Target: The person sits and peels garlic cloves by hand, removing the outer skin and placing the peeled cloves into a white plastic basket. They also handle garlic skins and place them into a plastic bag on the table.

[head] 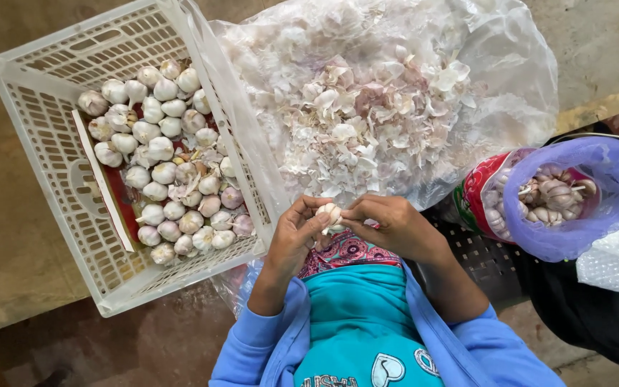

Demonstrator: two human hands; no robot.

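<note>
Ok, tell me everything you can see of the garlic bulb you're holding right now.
The garlic bulb is whitish and roundish with a papery skin, smaller than either hand. It is held above the lap, between the fingertips of the left hand and the right hand, which pinch it from both sides. Fingers hide much of it, so whether it is partly peeled cannot be told.

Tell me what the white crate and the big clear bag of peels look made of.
White crate: looks like moulded rigid plastic, matte; the slotted lattice walls and thick rim suggest it. Big clear bag: thin plastic film, glossy and crinkled; the garlic skins show through it. Both judged from look only.
</note>
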